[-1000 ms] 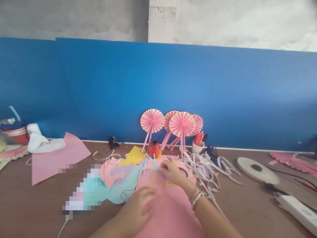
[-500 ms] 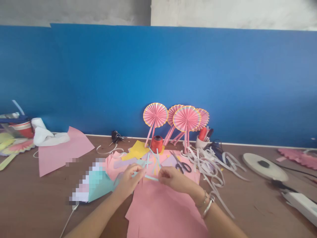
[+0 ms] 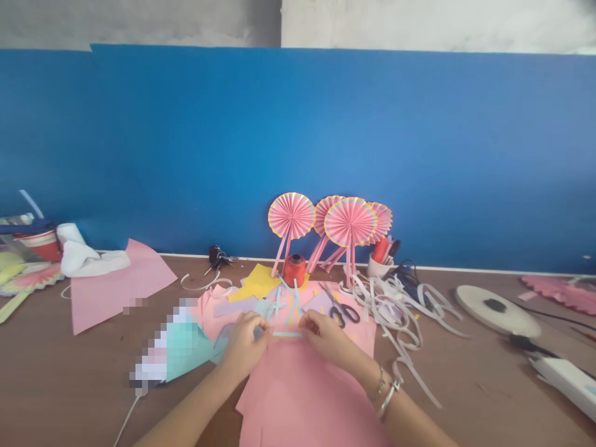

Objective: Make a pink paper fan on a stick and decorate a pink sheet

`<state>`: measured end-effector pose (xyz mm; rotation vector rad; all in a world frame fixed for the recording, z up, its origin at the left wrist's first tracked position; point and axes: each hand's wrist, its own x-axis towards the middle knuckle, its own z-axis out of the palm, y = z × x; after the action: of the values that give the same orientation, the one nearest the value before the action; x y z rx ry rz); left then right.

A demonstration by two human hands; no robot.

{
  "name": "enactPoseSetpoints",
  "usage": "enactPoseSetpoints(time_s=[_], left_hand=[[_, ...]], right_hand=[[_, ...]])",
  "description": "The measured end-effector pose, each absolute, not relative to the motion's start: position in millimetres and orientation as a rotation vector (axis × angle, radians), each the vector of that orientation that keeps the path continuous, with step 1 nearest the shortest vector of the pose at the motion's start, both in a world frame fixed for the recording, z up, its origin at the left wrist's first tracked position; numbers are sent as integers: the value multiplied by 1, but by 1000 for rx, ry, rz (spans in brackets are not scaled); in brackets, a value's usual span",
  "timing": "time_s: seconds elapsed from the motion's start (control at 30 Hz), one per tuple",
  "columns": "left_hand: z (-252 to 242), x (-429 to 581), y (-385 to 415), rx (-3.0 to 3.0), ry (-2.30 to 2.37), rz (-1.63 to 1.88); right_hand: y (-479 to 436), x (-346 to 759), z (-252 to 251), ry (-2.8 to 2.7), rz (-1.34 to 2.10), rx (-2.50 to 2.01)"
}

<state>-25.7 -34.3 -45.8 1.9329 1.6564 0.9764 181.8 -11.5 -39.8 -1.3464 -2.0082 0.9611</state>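
A thin light-blue paper strip lies level above the pink paper sheets, between my two hands. My left hand, fingers pinched together, is at the strip's left end. At its right end my right hand is closed, and the fingertips partly hide that end. More light-blue strips lie just beyond the hands. Black-handled scissors rest on pink paper right of my right hand. A red spool stands behind the strips.
Pink pleated paper fans lean against the blue partition. Curled white strips, a white cup and a round cream disc are on the right. A pink sheet and turquoise paper lie left.
My left hand has shifted slightly, with its fingertips a little lower. The right hand has moved slightly right, and more of the light-blue strip shows. The view has shifted a little.
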Motion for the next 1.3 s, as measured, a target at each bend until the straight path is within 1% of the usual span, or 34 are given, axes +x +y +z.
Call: enactPoseSetpoints(time_s=[0.13,0.43,0.93,1.3], left_hand=[[-58,-24,-34,2024,1658,968],[-65,-23,-35,2087,1697,903],[-70,-20,-35,2168,1791,842],[-71,-21,-35,2182,1775,839]], right_hand=[[-13,182,-53,-1957,890,-1347],[-14,183,-60,-1919,881,-1408],[-14,182,-63,-1900,862,-1416],[-15,180,-61,-1915,856,-1412]])
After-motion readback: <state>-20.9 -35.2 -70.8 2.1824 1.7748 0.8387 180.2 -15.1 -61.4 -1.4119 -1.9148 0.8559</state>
